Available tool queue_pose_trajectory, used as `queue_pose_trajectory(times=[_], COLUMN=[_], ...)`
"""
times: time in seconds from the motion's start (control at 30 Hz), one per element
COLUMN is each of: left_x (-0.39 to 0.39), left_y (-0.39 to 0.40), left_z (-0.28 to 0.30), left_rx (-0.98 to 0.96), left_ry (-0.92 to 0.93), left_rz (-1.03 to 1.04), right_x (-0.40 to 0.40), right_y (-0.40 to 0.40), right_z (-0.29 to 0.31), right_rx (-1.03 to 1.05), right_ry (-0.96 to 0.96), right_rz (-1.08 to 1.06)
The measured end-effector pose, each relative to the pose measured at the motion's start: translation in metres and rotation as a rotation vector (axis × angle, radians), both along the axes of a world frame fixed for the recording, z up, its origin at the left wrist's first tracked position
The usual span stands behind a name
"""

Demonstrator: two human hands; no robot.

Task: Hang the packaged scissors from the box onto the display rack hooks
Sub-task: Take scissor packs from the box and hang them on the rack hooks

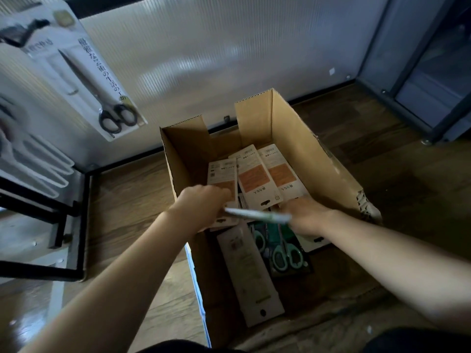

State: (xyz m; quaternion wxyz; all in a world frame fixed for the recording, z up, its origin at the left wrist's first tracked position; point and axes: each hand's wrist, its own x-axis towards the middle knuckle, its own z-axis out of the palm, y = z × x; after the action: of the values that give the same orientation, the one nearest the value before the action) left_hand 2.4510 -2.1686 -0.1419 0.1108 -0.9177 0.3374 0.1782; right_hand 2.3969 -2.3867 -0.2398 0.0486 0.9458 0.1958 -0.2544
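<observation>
Both hands were inside the cardboard box. The left hand and right hand each gripped an end of one edge-on, blurred scissors pack — fingers curled. Advised: lift level, then turn its hang-hole towards the rack hooks at upper left.

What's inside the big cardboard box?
The cardboard box holds packaged scissors: three packs back-side up with orange panels, one long pale pack and mint-handled scissors. Both hands, left and right, cover whatever lies beneath them.
</observation>
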Motion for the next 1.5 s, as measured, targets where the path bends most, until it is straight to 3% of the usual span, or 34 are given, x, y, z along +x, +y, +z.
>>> queue_pose_trajectory(times=[0.23, 0.47, 0.53, 0.63, 0.77, 0.83, 0.93, 1.07, 1.33, 1.5], left_x=[0.002, -0.008, -0.008, -0.01, -0.013, -0.011, -0.012, -0.013, -0.01, -0.005], left_y=[0.014, 0.019, 0.021, 0.021, 0.022, 0.022, 0.021, 0.022, 0.026, 0.023], left_z=[0.034, 0.034, 0.035, 0.037, 0.034, 0.033, 0.037, 0.048, 0.06, 0.065], left_rx=[-0.55, -0.849, -0.913, -0.925, -0.975, -1.014, -0.992, -0.959, -1.126, -1.124], left_ry=[-0.219, -0.275, -0.259, -0.202, -0.159, -0.142, -0.104, -0.12, -0.286, -0.329], left_rz=[0.221, 0.401, 0.425, 0.523, 0.538, 0.519, 0.563, 0.656, 0.477, 0.44], right_x=[-0.008, -0.023, -0.027, -0.027, -0.022, -0.019, -0.007, 0.001, 0.017, 0.027], right_y=[0.028, 0.065, 0.076, 0.083, 0.094, 0.091, 0.076, 0.06, 0.034, 0.029], right_z=[0.002, -0.016, -0.04, -0.067, -0.042, -0.026, -0.008, 0.023, 0.068, 0.116], right_rx=[-0.062, -0.157, -0.319, 0.016, -0.072, 0.018, 0.262, 0.402, 0.793, 0.974], right_ry=[-0.12, -0.049, -0.004, -0.199, -0.129, -0.134, -0.152, -0.165, -0.349, -0.429], right_rz=[0.327, 0.828, 0.818, 0.57, 0.752, 0.803, 0.608, 0.273, -0.469, -0.598])
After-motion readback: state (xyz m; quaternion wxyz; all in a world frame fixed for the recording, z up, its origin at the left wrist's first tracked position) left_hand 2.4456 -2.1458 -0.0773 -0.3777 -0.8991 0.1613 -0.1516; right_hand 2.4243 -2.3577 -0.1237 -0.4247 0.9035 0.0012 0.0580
